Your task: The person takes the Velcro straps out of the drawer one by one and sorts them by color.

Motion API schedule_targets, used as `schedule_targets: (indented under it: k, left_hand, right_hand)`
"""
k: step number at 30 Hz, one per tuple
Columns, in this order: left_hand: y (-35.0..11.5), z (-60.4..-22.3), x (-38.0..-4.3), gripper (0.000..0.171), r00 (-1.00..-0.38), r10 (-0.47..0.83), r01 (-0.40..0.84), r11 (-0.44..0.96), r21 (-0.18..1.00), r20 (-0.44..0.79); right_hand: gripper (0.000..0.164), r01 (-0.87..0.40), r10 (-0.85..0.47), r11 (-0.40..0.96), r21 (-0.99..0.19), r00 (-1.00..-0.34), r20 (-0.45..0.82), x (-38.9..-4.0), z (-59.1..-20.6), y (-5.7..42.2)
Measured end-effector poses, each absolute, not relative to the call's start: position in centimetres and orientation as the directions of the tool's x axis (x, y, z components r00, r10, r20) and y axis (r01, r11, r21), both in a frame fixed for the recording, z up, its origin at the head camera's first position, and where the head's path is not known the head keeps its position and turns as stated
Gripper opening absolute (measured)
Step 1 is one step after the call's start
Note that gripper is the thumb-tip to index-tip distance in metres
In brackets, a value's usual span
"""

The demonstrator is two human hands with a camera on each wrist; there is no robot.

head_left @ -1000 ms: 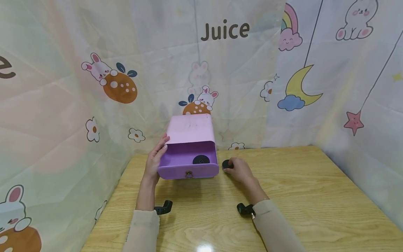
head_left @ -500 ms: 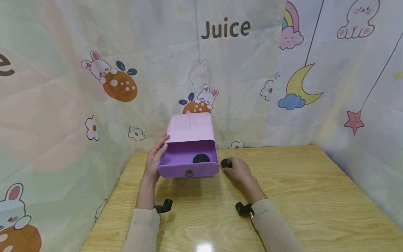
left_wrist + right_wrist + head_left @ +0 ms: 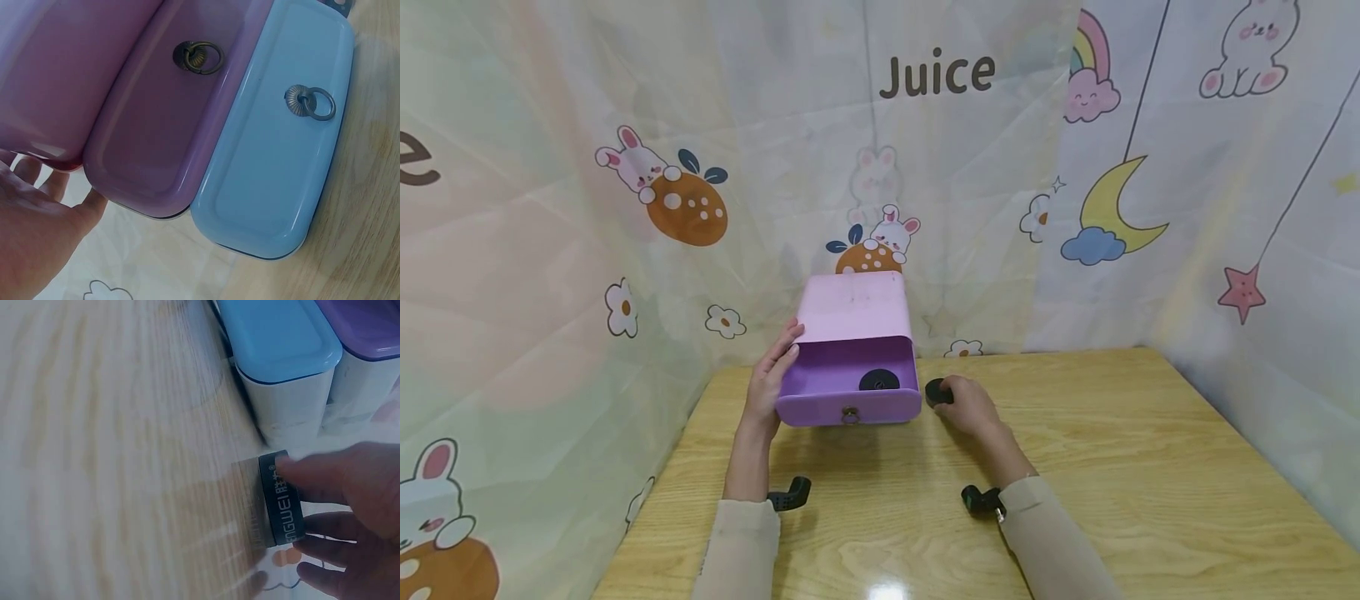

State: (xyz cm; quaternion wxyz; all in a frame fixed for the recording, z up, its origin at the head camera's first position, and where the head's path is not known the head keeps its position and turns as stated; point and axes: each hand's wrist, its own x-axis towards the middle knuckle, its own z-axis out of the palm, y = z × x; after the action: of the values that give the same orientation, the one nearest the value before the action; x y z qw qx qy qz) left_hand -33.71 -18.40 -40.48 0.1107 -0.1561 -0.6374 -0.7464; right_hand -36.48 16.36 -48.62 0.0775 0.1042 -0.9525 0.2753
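A small drawer chest [image 3: 856, 308] with a pink top stands on the table. Its top purple drawer [image 3: 848, 407] is pulled out, and a black disc [image 3: 878, 381] lies inside. My left hand [image 3: 767, 379] rests against the chest's left side with fingers extended; in the left wrist view its thumb reaches the corner of the middle purple drawer [image 3: 150, 131]. To the right of the chest, my right hand [image 3: 972, 406] grips a short black cylinder with white lettering [image 3: 281, 500], like a roll of tape, standing on its edge at the tabletop.
Below the purple drawers is a blue drawer [image 3: 275, 131], pushed in, with a metal ring pull [image 3: 310, 102]. The wooden table [image 3: 1075, 467] extends to the right and front. A printed curtain [image 3: 760, 208] hangs close behind the chest and along both sides.
My right hand and the black cylinder have shifted very slightly left, towards the chest. My left hand, the chest and the open drawer stay where they were.
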Motion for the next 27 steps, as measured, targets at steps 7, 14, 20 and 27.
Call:
schedule_targets:
  k: [7, 14, 20, 27]
  left_hand:
    - [-18.5, -40.6, -33.8, 0.044, -0.927, 0.034, 0.365, -0.154, 0.918, 0.374]
    - [-18.5, -40.6, -33.7, 0.044, -0.927, 0.042, 0.361, -0.158, 0.919, 0.372]
    - [-18.5, -40.6, -33.7, 0.044, -0.926, 0.042, 0.365, -0.161, 0.917, 0.376]
    - [-18.5, -40.7, -33.8, 0.044, -0.922, 0.037, 0.374, -0.158, 0.914, 0.384]
  right_hand:
    - [0.040, -0.236, -0.108, 0.817, -0.527, -0.959, 0.261, -36.1, -46.8, 16.2]
    - [0.036, -0.391, -0.080, 0.650, -0.652, -0.888, 0.453, -34.9, -43.1, 15.6]
    - [0.028, -0.606, -0.143, 0.491, -0.626, -0.765, 0.628, -33.3, -40.0, 14.4]
    - [0.031, -0.725, -0.223, 0.409, -0.554, -0.668, 0.710, -31.6, -38.0, 13.9]
